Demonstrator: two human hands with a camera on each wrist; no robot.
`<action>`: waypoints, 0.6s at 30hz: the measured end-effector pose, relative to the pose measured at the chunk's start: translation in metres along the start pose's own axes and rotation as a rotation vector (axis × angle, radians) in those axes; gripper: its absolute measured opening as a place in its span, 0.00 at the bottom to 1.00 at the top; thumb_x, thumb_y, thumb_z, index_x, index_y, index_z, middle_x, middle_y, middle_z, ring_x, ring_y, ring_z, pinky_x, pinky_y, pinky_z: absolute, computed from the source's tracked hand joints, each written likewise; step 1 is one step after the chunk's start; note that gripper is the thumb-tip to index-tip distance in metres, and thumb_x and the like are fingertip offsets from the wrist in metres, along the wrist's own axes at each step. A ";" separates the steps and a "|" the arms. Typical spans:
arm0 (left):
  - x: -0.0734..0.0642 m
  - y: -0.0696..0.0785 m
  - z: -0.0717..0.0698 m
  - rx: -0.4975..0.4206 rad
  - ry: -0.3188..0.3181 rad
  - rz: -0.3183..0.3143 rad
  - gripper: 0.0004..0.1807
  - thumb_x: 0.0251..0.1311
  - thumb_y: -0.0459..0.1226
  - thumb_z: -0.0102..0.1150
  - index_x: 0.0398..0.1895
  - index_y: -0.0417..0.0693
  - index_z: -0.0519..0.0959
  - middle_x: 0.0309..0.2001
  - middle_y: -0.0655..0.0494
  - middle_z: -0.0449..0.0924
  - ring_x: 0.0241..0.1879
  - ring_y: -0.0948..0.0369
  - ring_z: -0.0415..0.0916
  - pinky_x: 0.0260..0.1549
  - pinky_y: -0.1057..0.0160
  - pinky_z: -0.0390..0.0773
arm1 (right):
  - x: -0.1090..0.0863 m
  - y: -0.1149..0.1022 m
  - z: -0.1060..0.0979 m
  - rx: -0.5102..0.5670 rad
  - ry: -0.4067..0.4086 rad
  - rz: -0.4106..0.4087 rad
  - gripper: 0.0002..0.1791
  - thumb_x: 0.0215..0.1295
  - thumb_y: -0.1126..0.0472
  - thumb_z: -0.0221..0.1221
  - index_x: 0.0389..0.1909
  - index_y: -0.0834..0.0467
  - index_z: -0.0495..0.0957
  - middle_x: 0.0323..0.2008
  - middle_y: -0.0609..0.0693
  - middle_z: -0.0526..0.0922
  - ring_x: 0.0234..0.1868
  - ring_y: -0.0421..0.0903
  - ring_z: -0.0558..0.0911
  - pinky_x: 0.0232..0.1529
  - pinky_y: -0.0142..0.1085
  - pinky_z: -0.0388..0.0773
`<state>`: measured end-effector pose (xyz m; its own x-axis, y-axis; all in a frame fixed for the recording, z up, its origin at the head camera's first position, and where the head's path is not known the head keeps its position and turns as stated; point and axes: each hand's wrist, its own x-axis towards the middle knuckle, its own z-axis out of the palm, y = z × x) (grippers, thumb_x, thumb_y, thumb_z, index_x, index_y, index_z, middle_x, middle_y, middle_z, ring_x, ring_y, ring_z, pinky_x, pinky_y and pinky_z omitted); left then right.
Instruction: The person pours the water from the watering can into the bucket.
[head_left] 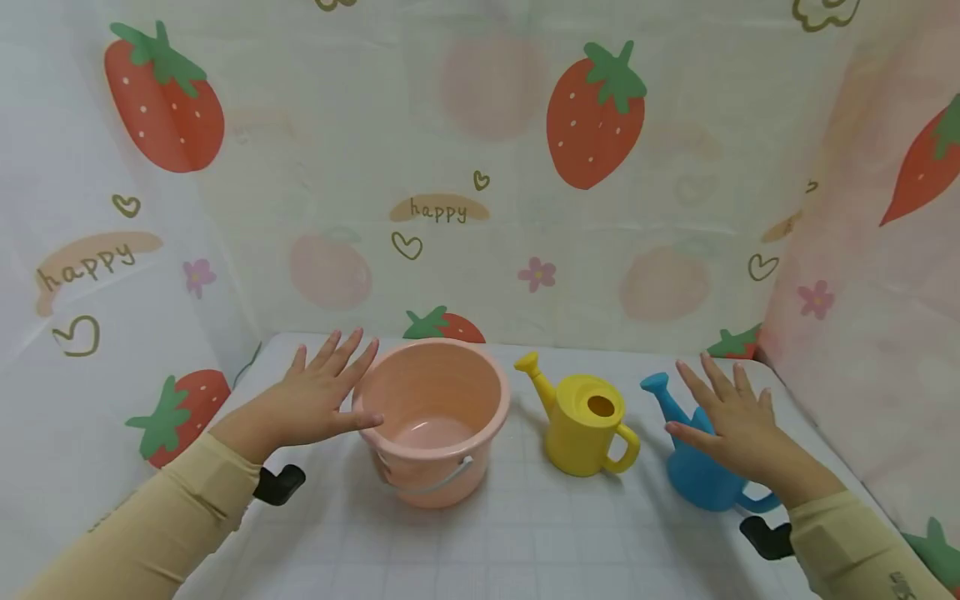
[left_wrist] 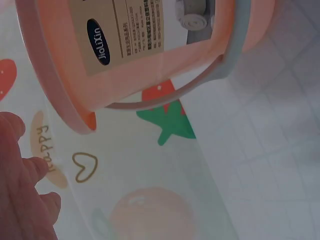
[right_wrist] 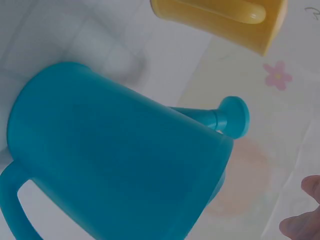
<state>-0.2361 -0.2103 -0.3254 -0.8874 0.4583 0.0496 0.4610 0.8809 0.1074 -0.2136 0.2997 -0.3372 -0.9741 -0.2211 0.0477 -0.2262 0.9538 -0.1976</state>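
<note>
My left hand (head_left: 318, 400) hovers with fingers spread at the left rim of a pink bucket (head_left: 450, 475); whether the thumb touches the rim I cannot tell. In the left wrist view the bucket (left_wrist: 80, 95) shows a printed label and a pale carrying handle (left_wrist: 150, 104). On the right, my right hand (head_left: 738, 429) is spread above a blue watering can (head_left: 693, 479) and partly hides it. That can (right_wrist: 120, 155) fills much of the right wrist view, its spout pointing away. Between bucket and blue can stands a yellow watering can (head_left: 581, 429), spout to the left.
A white table (head_left: 540, 542) with a faint grid carries all three items. Behind it and at both sides hangs a pale curtain (head_left: 337, 150) printed with strawberries, hearts and flowers. Black straps' ends (head_left: 279, 485) jut out below the sleeves.
</note>
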 end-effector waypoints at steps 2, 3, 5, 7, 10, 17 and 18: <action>0.001 0.002 0.001 -0.006 0.000 0.012 0.55 0.48 0.73 0.37 0.73 0.53 0.36 0.72 0.48 0.29 0.69 0.45 0.25 0.58 0.32 0.31 | 0.001 0.000 0.001 0.005 -0.002 0.000 0.52 0.54 0.28 0.48 0.72 0.48 0.35 0.69 0.66 0.33 0.64 0.71 0.25 0.51 0.72 0.26; 0.002 0.003 0.002 -0.010 -0.002 0.018 0.56 0.48 0.73 0.37 0.72 0.53 0.36 0.72 0.48 0.29 0.69 0.45 0.25 0.58 0.33 0.32 | 0.001 -0.001 0.002 0.004 -0.003 0.001 0.53 0.54 0.28 0.48 0.72 0.48 0.36 0.69 0.66 0.34 0.64 0.71 0.25 0.51 0.72 0.26; 0.004 0.004 0.003 -0.021 -0.005 0.029 0.57 0.48 0.73 0.38 0.72 0.51 0.35 0.72 0.48 0.29 0.70 0.45 0.26 0.60 0.35 0.32 | 0.002 -0.001 0.003 0.004 -0.005 0.000 0.53 0.54 0.28 0.48 0.72 0.48 0.36 0.69 0.66 0.34 0.65 0.71 0.25 0.51 0.72 0.26; 0.005 0.006 0.004 -0.037 -0.010 0.038 0.58 0.48 0.73 0.39 0.72 0.49 0.36 0.72 0.47 0.29 0.70 0.45 0.26 0.61 0.36 0.33 | 0.002 -0.002 0.004 0.004 -0.004 -0.004 0.52 0.54 0.28 0.48 0.72 0.49 0.36 0.70 0.66 0.35 0.65 0.71 0.26 0.51 0.72 0.26; 0.006 0.007 0.007 -0.036 -0.020 0.044 0.59 0.47 0.73 0.39 0.72 0.46 0.37 0.72 0.47 0.30 0.70 0.45 0.27 0.62 0.38 0.34 | 0.004 -0.003 0.005 0.002 -0.009 -0.005 0.52 0.55 0.28 0.48 0.72 0.48 0.36 0.70 0.66 0.34 0.65 0.71 0.27 0.51 0.72 0.27; 0.007 0.008 0.009 -0.066 -0.052 0.048 0.61 0.47 0.73 0.41 0.71 0.40 0.38 0.72 0.43 0.31 0.70 0.45 0.28 0.62 0.38 0.36 | 0.008 -0.005 0.006 -0.008 -0.015 -0.004 0.52 0.54 0.28 0.48 0.72 0.48 0.36 0.70 0.65 0.33 0.65 0.71 0.26 0.51 0.72 0.26; 0.007 0.008 0.009 -0.074 -0.058 0.054 0.61 0.47 0.73 0.42 0.71 0.38 0.38 0.72 0.42 0.31 0.70 0.45 0.28 0.62 0.38 0.37 | 0.008 -0.005 0.006 -0.008 -0.013 -0.006 0.52 0.54 0.28 0.48 0.72 0.48 0.36 0.70 0.65 0.33 0.65 0.71 0.26 0.50 0.72 0.26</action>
<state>-0.2385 -0.1986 -0.3333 -0.8582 0.5133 0.0000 0.5049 0.8443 0.1797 -0.2206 0.2919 -0.3420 -0.9728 -0.2290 0.0361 -0.2316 0.9541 -0.1897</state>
